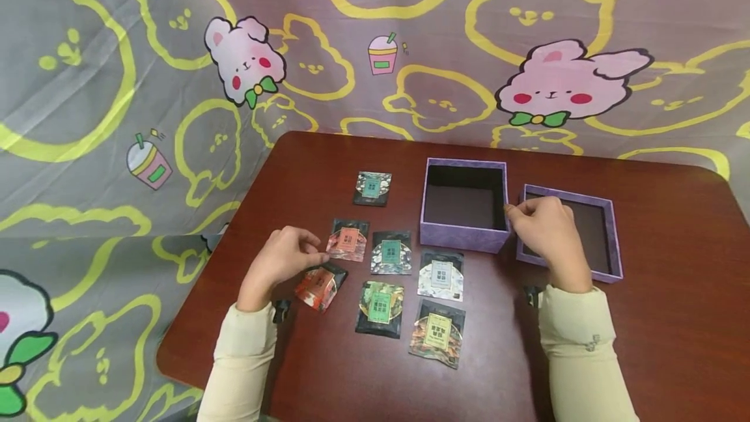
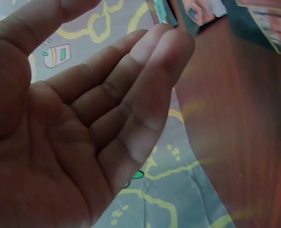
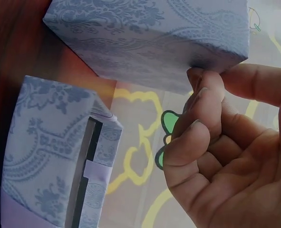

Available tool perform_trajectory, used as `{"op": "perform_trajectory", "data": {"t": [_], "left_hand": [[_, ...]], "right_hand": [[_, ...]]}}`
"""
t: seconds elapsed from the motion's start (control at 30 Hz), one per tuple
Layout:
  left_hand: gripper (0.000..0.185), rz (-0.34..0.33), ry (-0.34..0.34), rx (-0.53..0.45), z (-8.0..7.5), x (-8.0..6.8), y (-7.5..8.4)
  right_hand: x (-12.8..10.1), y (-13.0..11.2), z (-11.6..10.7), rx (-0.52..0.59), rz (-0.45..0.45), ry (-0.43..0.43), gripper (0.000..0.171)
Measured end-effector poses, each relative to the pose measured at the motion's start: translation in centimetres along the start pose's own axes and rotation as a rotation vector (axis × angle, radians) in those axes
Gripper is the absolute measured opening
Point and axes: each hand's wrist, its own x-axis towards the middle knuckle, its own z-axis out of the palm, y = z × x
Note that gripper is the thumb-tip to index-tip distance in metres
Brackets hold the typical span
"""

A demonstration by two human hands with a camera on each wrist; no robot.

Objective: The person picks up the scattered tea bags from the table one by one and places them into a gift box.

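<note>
My left hand (image 1: 285, 254) is beside two red sachets at the left of the table. Its fingertips are right at the lower corner of the coral-red sachet (image 1: 348, 239), just above the tilted dark-red sachet (image 1: 321, 286). In the left wrist view the palm shows with loosely bent fingers (image 2: 130, 90) and nothing in it. With thumb and index finger, my right hand (image 1: 547, 226) holds the right wall of a deep purple patterned box (image 1: 463, 238), whose dark inside is bare. The other fingers are curled in the right wrist view.
A shallow purple lid (image 1: 615, 239) lies open side up under and beside the right hand. More sachets lie flat mid-table: teal (image 1: 391, 253), white (image 1: 441, 276), green (image 1: 379, 309), yellow-labelled (image 1: 437, 334), and another teal one (image 1: 372, 188) further back. A patterned cloth (image 1: 363, 103) hangs behind the table.
</note>
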Motion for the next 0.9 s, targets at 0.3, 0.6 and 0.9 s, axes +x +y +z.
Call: {"op": "perform_trajectory", "data": {"t": [0.3, 0.6, 0.9], "left_hand": [[0.034, -0.097, 0.047, 0.095, 1.0, 0.7, -2.1], [0.029, -0.147, 0.094, 0.161, 2.3, 1.6, -3.2], [0.017, -0.178, 0.07, 0.075, 2.7, 1.5, -3.2]], "right_hand": [[0.2, 0.1, -0.1, 0.0, 0.001, -0.013, 0.038], [0.1, 0.3, -0.1, 0.004, 0.034, -0.045, 0.039], [0.0, 0.4, 0.1, 0.0, 0.028, -0.037, 0.04]]}}
